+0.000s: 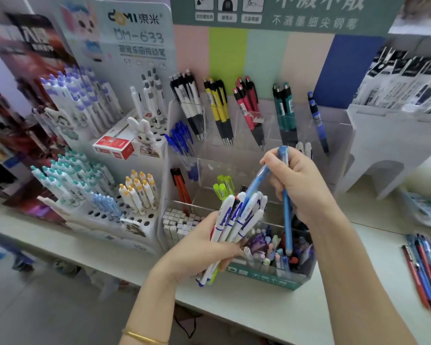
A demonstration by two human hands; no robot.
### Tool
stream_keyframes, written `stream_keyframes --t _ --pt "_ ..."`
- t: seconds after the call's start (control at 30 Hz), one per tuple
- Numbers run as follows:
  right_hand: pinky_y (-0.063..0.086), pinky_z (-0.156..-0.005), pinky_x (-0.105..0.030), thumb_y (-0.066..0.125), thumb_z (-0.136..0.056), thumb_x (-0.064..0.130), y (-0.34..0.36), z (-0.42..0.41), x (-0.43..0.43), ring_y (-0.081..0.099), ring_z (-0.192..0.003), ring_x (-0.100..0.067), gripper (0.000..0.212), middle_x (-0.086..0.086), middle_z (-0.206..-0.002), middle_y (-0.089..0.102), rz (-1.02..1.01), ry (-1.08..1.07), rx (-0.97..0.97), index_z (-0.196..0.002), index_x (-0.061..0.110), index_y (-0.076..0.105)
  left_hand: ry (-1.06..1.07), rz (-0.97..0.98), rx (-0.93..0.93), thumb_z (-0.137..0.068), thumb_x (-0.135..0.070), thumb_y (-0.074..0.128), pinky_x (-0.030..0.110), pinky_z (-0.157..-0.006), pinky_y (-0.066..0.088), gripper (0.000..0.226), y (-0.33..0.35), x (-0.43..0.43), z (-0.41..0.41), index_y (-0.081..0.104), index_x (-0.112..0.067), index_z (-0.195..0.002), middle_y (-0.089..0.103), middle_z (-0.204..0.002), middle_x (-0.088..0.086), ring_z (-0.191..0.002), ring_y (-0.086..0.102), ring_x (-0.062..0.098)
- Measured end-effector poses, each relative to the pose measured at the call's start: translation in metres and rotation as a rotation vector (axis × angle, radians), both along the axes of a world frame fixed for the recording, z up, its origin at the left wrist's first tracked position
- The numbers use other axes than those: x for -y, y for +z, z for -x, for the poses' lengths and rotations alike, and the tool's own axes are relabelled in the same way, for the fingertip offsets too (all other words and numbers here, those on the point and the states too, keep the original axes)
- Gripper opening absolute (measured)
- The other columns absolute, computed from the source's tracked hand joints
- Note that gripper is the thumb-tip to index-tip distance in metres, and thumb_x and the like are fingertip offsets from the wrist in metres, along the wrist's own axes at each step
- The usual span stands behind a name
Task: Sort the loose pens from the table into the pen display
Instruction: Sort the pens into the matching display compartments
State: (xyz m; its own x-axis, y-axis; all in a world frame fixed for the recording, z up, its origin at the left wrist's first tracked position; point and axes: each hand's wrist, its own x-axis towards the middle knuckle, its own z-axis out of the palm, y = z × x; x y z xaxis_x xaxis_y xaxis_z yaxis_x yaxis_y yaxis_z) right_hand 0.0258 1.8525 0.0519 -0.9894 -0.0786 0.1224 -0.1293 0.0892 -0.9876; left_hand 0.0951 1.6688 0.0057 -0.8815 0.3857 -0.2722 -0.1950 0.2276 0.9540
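Loose pens [424, 267] sit in a pile at the lower right of the worktop [271, 317], so I'd say there's plenty left to do. The left hand [204, 245] grips a bundle of white-and-blue pens [237, 215] mid-frame. The right hand [296, 180] pinches two light blue pens [288, 220] in front of the clear pen display [339, 135], whose upper slots are partly filled.
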Motion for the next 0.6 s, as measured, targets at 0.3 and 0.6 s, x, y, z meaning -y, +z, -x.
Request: stream_keyframes --t 0.3,0.6 --pt "0.031 -0.033 -0.02 0.056 -0.095 0.023 0.008 0.013 0.057 0.036 -0.036 -0.006 0.017 0.005 -0.05 0.045 -0.011 0.003 0.118 -0.091 0.006 0.057 -0.071 -0.121 0.031 -0.09 0.007 0.056 0.021 -0.054 0.046 0.037 0.003 0.056 0.029 0.053 -0.014 -0.12 0.063 -0.062 -0.009 -0.056 0.059 0.006" --pt "0.056 -0.057 -0.042 0.057 -0.095 0.031 0.002 0.01 0.095 0.063 -0.058 -0.017 0.015 0.001 -0.073 0.057 -0.159 -0.568 -0.268 -0.085 0.026 0.048 -0.076 -0.41 0.13 -0.078 -0.011 0.068 0.028 -0.058 0.051 0.024 -0.019 0.127 0.06 0.055 -0.003 -0.097 0.054 -0.071 0.009 -0.063 0.055 0.018"
